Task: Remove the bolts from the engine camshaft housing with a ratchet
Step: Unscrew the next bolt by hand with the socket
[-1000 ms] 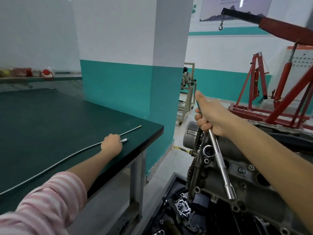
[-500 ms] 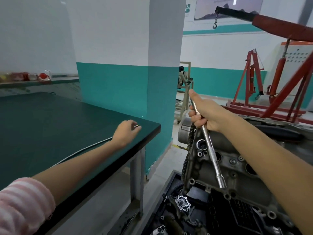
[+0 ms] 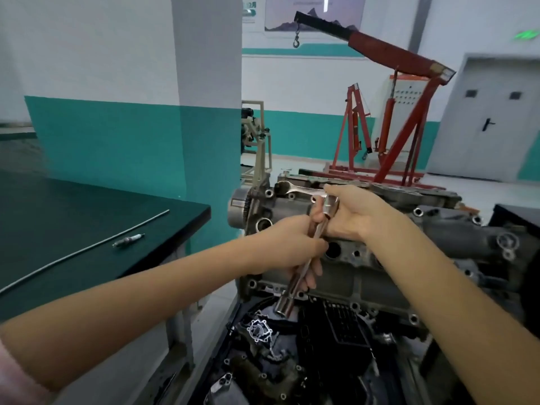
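Hands are both working the ratchet assembly in front of the engine. Your left hand (image 3: 287, 247) is gripping the long extension bar (image 3: 304, 264) around its middle, fingers curled round the shaft. Your right hand (image 3: 350, 214) is gripping the upper end of the same bar, thumb lying along the ratchet handle (image 3: 301, 189) where it is meeting the bar. The handle is running roughly level, out to the left from your right hand, its round end sitting over the top edge of the camshaft housing (image 3: 344, 276).

The bar is tilting down and to the left, away from the handle. The socket end (image 3: 284, 308) is hanging free below the housing's lower flange; I can't tell whether it's touching anything, and it isn't sitting on a bolt. The housing is lying on its side, grey cast face turned toward you, round bores and small bolt holes showing along it, one dark bore (image 3: 333, 250) just right of your left hand. The timing sprocket (image 3: 248, 206) is sitting at the housing's left end.

Dark green surface (image 3: 73, 223) is to your left, well apart from the engine. A spark plug (image 3: 128, 240) is lying on it, just beside a long thin metal rod (image 3: 87, 252) running diagonally across the top. Below the engine, a dark tray (image 3: 222, 323) is holding loose parts, a small silver flanged part (image 3: 258, 331) among them. A red engine crane (image 3: 388, 54) is standing behind.
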Action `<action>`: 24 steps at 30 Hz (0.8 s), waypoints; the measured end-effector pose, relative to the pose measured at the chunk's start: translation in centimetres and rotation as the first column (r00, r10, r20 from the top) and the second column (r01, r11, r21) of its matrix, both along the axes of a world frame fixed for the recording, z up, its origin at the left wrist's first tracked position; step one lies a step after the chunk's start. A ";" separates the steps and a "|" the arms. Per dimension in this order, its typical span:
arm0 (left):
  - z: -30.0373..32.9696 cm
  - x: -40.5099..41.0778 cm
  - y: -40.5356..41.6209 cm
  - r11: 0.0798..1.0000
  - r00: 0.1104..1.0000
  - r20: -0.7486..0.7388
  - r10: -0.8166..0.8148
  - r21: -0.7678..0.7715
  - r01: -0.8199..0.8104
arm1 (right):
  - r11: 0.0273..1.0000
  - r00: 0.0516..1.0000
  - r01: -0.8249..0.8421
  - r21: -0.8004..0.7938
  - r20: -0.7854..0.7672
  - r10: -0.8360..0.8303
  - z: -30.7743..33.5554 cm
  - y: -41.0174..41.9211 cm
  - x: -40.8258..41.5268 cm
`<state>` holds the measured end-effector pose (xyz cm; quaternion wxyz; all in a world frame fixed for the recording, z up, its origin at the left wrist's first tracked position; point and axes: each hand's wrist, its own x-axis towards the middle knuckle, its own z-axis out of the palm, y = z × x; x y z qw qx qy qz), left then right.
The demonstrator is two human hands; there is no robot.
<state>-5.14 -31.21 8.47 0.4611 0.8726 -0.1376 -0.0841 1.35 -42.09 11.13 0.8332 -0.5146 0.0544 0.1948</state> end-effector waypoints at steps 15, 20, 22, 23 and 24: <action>2.2 -0.8 -1.1 0.847 0.998 -0.059 -0.023 0.529 0.051 | 0.973 0.966 -0.013 0.230 -0.248 0.072 -4.9 -1.6 -1.5; 2.8 -1.4 -2.4 0.863 0.770 -0.623 -0.135 -0.456 -0.217 | 0.982 0.956 -0.077 0.174 -0.267 0.122 -6.0 -3.5 0.4; 2.8 -1.8 -3.3 0.658 0.714 -0.660 -0.231 -0.647 -0.385 | 0.979 0.952 -0.072 0.190 -0.280 0.124 -6.4 -3.7 0.7; 2.5 -2.1 -3.7 0.558 0.711 -0.656 -0.253 -0.699 -0.447 | 0.979 0.953 -0.077 0.190 -0.276 0.128 -6.7 -3.8 0.9; 2.1 -2.3 -4.0 0.474 0.716 -0.649 -0.257 -0.730 -0.492 | 0.981 0.952 -0.099 0.169 -0.269 0.143 -6.9 -3.7 0.8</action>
